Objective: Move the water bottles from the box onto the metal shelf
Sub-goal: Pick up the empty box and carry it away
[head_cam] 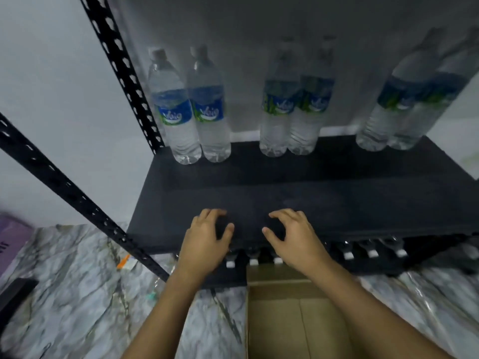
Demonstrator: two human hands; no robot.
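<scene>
Left hand (pixel 204 235): palm down over the front edge of the shelf board, fingers curled and spread, thumb out to the right, gripping nothing.
Right hand (pixel 290 235): mirrored beside it, palm down, fingers hooked in a loose claw, thumb pointing left, also empty.
Forearms: both reaching up from the bottom of the view, angled inward, wrists just past the shelf edge.
Water bottles: six upright at the back of the black metal shelf (pixel 324 193), in three touching pairs: left pair (pixel 190 110), middle pair (pixel 295 104), right pair (pixel 412 99), blurred.
Gaps: pairs well apart, front half of the board bare.
Lower level: row of white-capped bottle tops (pixel 373 252) peeking out under the shelf edge.
Cardboard box (pixel 287 322): open on the marble-patterned floor (pixel 77 294), directly below the right forearm, no bottles on the visible inside.
Upright posts (pixel 121 71): black, perforated, slanting at left.
</scene>
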